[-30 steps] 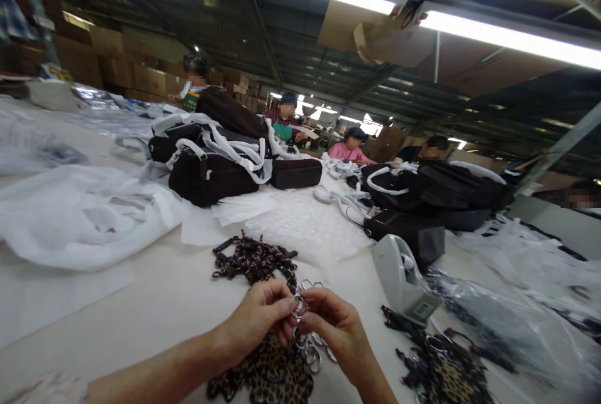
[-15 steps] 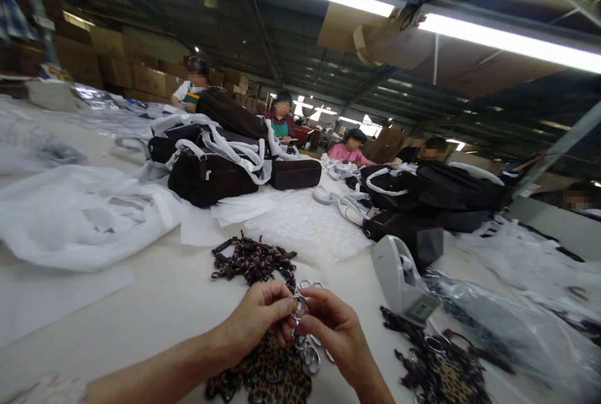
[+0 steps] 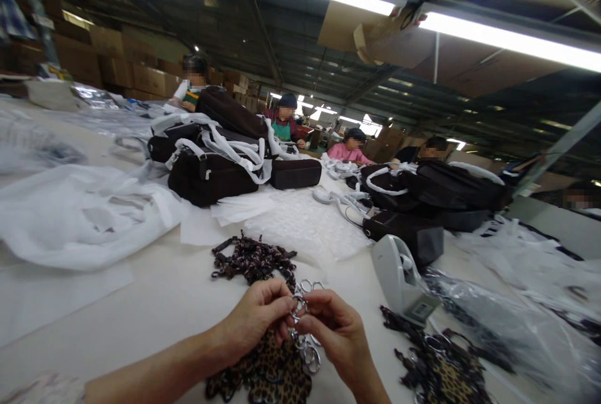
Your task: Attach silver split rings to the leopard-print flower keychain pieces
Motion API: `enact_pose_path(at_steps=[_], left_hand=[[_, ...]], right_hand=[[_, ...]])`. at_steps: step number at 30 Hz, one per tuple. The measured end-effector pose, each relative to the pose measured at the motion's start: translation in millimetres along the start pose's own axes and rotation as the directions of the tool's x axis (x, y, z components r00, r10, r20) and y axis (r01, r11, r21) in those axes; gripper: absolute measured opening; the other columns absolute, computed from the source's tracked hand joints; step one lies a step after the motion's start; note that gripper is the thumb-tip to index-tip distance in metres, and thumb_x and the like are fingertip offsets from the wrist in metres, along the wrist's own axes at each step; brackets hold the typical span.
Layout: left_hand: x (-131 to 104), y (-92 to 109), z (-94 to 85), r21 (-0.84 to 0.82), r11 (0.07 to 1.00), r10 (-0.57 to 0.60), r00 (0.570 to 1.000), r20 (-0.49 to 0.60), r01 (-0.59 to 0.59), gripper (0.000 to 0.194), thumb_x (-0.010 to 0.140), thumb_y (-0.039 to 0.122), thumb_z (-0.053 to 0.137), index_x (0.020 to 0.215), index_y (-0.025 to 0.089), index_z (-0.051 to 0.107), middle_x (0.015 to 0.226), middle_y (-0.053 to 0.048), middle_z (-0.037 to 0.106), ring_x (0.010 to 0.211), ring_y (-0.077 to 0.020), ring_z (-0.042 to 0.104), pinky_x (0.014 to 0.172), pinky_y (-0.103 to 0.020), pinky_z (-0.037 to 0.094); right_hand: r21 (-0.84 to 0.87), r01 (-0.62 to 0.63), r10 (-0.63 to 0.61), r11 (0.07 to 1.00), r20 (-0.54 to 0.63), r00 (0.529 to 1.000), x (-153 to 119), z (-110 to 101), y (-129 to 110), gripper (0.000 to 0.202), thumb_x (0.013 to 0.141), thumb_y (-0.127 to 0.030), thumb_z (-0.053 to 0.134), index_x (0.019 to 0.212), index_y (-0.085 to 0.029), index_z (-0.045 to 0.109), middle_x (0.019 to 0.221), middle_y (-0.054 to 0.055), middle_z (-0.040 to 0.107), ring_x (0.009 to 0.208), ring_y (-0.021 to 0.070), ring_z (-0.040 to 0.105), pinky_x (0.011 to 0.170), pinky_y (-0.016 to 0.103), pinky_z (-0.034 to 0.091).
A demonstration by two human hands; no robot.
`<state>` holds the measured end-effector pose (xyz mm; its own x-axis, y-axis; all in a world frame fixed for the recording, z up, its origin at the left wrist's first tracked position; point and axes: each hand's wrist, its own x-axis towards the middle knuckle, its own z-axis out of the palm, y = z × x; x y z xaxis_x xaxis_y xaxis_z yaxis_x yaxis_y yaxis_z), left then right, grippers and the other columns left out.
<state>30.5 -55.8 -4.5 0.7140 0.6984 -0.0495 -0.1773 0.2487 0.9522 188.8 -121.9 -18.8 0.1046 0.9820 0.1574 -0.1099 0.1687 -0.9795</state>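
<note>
Between the fingertips of both hands is a silver metal ring (image 3: 299, 307). My left hand (image 3: 263, 313) pinches its left side, and my right hand (image 3: 334, 326) grips it from the right with thumb and fingers. More silver rings (image 3: 310, 359) lie under and around my hands. Below them spreads a pile of leopard-print pieces (image 3: 277, 369) with dark edges. Just beyond my hands sits a tangled heap of dark brown knotted straps (image 3: 253, 257). Whether the ring is joined to another piece is hidden by my fingers.
A tape dispenser (image 3: 397, 272) stands to the right, with another leopard-print pile (image 3: 451, 366) before it. Dark bags with white-wrapped handles (image 3: 216, 172) are heaped at the back left; more dark bags (image 3: 422, 197) lie right. White wrapping (image 3: 89, 216) covers the left. Several people work beyond.
My right hand has shifted very slightly around the ring, while my left hand stays almost still. In the background, the person in the green apron has raised their head and moved a hand.
</note>
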Motion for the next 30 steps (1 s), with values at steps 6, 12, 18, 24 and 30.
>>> enact_pose_path(at_steps=[6, 12, 18, 24, 30], left_hand=[[-1, -4, 1.4, -0.035, 0.998, -0.043, 0.999, -0.003, 0.043, 0.04, 0.07, 0.05, 0.07, 0.071, 0.016, 0.049, 0.056, 0.003, 0.059, 0.045, -0.008, 0.052, 0.043, -0.019, 0.041], [0, -6, -2.5, 0.001, 0.996, -0.089, 0.995, 0.054, 0.089, 0.038, 0.072, 0.049, 0.069, 0.073, 0.015, 0.051, 0.059, 0.0, 0.063, 0.047, -0.0099, 0.056, 0.045, -0.02, 0.044], [16, 27, -39.1, 0.335, 0.941, 0.061, 0.998, -0.023, -0.049, 0.024, 0.082, 0.037, 0.054, 0.078, 0.014, 0.06, 0.07, -0.002, 0.064, 0.056, -0.0118, 0.06, 0.054, -0.023, 0.048], [36, 43, -53.8, 0.801, 0.586, 0.235, 0.972, -0.024, -0.122, 0.02, 0.084, 0.017, 0.044, 0.08, 0.016, 0.064, 0.073, -0.003, 0.064, 0.068, -0.0163, 0.06, 0.065, -0.028, 0.048], [46, 41, -22.2, 0.905, 0.196, 0.26, 0.91, 0.323, -0.377, 0.024, 0.086, 0.013, 0.046, 0.083, 0.017, 0.069, 0.087, -0.006, 0.069, 0.082, -0.0183, 0.062, 0.077, -0.028, 0.046]], right_hand=[[-0.167, 0.038, -0.036, 0.985, 0.016, 0.999, -1, -3, -3, 0.014, 0.072, -0.029, 0.08, 0.083, -0.023, 0.073, 0.07, 0.001, 0.074, 0.063, 0.017, 0.065, 0.06, 0.027, 0.051], [-0.231, 0.03, -0.01, 0.973, 0.087, 0.996, 0, -3, -12, 0.008, 0.074, -0.027, 0.077, 0.078, -0.021, 0.074, 0.067, 0.0, 0.072, 0.06, 0.0144, 0.062, 0.058, 0.023, 0.049], [-0.085, -0.021, 0.019, 0.996, -0.018, 1.0, 0, -22, -17, 0.019, 0.068, -0.032, 0.082, 0.077, -0.019, 0.072, 0.059, -0.001, 0.069, 0.055, 0.013, 0.064, 0.056, 0.023, 0.053], [-0.068, 0.022, -0.028, 0.997, -0.091, 0.995, 1, -39, -16, 0.022, 0.068, -0.032, 0.083, 0.079, -0.019, 0.071, 0.058, -0.003, 0.067, 0.054, 0.0123, 0.064, 0.055, 0.024, 0.054], [-0.082, -0.005, -0.009, 0.997, -0.166, 0.986, 5, -49, -21, 0.027, 0.064, -0.034, 0.085, 0.078, -0.017, 0.07, 0.06, -0.002, 0.069, 0.054, 0.0133, 0.065, 0.056, 0.025, 0.055]])
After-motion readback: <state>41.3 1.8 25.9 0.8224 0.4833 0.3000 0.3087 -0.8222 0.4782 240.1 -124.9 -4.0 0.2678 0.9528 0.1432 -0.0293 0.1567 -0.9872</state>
